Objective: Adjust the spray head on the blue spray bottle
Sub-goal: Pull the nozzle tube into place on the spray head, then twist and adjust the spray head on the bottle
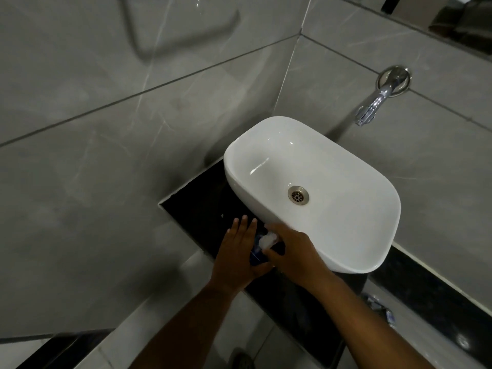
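Observation:
The blue spray bottle [256,256] stands on the black counter [202,209], just left of the white basin. Only a strip of its blue body shows between my hands. Its white spray head [268,239] sits on top. My left hand [237,251] rests against the bottle's left side, fingers straight and pointing away from me, thumb under the body. My right hand [290,251] curls round the spray head from the right, fingers and thumb closed on it. Most of the bottle is hidden by both hands.
A white countertop basin [346,235] with a metal drain [298,195] fills the counter's right part. A chrome tap [372,105] juts from the grey tiled wall above it. The counter's front edge drops to a pale tiled floor [186,310].

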`<state>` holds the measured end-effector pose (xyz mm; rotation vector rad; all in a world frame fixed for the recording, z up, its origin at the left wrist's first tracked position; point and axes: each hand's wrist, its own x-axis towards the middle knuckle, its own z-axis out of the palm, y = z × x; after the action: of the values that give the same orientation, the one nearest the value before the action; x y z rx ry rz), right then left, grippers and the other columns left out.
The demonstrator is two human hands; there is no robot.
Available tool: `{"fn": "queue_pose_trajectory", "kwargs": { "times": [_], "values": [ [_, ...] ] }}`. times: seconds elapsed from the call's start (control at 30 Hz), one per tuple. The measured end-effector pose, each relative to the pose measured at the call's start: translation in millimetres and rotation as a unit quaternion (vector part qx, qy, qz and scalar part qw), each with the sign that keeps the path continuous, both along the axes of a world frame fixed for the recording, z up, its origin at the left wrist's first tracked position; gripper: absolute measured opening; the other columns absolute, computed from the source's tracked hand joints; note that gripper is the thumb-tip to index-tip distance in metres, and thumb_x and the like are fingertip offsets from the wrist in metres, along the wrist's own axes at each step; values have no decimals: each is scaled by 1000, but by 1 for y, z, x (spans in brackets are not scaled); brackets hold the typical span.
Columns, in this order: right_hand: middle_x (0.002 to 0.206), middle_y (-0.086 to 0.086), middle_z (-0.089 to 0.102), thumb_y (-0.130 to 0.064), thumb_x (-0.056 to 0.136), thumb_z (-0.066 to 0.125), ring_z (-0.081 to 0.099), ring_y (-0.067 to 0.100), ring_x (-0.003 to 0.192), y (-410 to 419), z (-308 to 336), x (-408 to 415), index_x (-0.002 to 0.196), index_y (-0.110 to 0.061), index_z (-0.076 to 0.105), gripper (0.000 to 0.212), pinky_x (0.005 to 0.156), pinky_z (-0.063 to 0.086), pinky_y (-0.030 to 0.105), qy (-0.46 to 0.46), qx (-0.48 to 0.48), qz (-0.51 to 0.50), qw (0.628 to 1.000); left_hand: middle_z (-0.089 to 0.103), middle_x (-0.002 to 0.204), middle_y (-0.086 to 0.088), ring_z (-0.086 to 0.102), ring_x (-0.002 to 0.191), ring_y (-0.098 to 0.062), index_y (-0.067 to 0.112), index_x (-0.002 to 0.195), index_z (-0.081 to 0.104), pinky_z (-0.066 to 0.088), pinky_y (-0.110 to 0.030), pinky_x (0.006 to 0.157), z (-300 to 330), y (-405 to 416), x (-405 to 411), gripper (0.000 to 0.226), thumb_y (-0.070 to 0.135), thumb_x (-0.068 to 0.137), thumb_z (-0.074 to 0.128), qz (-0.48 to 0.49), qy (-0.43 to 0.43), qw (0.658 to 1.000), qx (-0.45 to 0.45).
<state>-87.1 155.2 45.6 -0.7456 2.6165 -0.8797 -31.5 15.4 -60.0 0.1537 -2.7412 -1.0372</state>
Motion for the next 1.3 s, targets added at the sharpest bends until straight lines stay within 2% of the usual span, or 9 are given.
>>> {"fn": "queue_pose_trajectory", "kwargs": {
  "times": [0.17, 0.33, 0.43, 0.57, 0.73, 1.0, 1.1, 1.2, 1.3],
  "values": [
    [133, 0, 58, -18, 85, 65, 57, 18, 117, -12, 24, -11, 136, -29, 48, 55, 91, 43, 21, 6, 104, 101, 989, 23, 155, -15, 10, 145, -28, 14, 149, 17, 17, -49, 115, 2, -1, -2, 106, 76, 71, 52, -11, -10, 1000, 0],
    [104, 7, 71, -30, 90, 59, 66, 22, 90, -27, 31, -19, 104, -13, 66, 23, 82, 56, 35, 30, 221, 143, 964, 20, 156, -14, 9, 145, -29, 15, 148, 15, 15, -48, 116, 3, 0, 2, 104, 77, 72, 50, -15, 12, 1000, 12],
    [83, 6, 70, -53, 86, 59, 64, 19, 73, -32, 32, -21, 84, -12, 65, 41, 67, 52, 31, 55, 254, 97, 961, 22, 156, -12, 8, 145, -29, 18, 146, 30, 19, -53, 116, 5, 1, 2, 94, 77, 74, 48, -22, 16, 1000, 5],
    [89, 4, 70, -48, 74, 73, 66, 20, 79, -33, 41, -18, 95, -16, 66, 38, 67, 52, 31, -7, 230, 85, 969, 26, 154, -16, 12, 144, -31, 12, 147, 25, 20, -52, 115, 4, 1, 0, 101, 80, 74, 45, -14, 18, 1000, -10],
    [99, 13, 71, -19, 87, 60, 67, 26, 86, -38, 49, -19, 99, -8, 67, 18, 67, 50, 30, -4, 251, 132, 959, 26, 154, -16, 13, 144, -30, 15, 148, 17, 18, -47, 114, 0, 1, 0, 104, 78, 73, 52, -6, 36, 999, 20],
    [84, 4, 67, -51, 74, 71, 63, 18, 73, -44, 48, -22, 85, -16, 64, 37, 57, 45, 26, 17, 285, 88, 954, 25, 156, -10, 5, 146, -24, 15, 146, 31, 19, -49, 116, -5, 0, -3, 100, 82, 73, 46, -10, 7, 1000, -8],
    [84, 0, 65, -36, 69, 78, 63, 17, 75, -37, 52, -20, 83, -20, 59, 29, 53, 41, 22, -48, 234, 97, 966, 30, 153, -16, 15, 144, -29, 12, 147, 27, 20, -48, 113, -2, 2, -1, 104, 77, 72, 55, 5, 33, 999, 21],
    [92, 4, 68, -24, 78, 71, 65, 21, 83, -37, 51, -18, 85, -14, 59, 16, 62, 49, 29, -48, 223, 105, 968, 28, 154, -15, 13, 144, -29, 14, 147, 21, 19, -47, 114, 0, 1, 0, 104, 77, 72, 54, 1, 38, 999, 14],
    [79, 4, 67, -36, 81, 67, 65, 18, 72, -40, 47, -17, 84, -11, 68, 26, 54, 47, 27, -8, 254, 65, 965, 27, 154, -14, 12, 144, -28, 13, 147, 26, 20, -50, 114, -1, 1, 0, 103, 80, 72, 50, -2, 25, 1000, 15]
  ]
}}
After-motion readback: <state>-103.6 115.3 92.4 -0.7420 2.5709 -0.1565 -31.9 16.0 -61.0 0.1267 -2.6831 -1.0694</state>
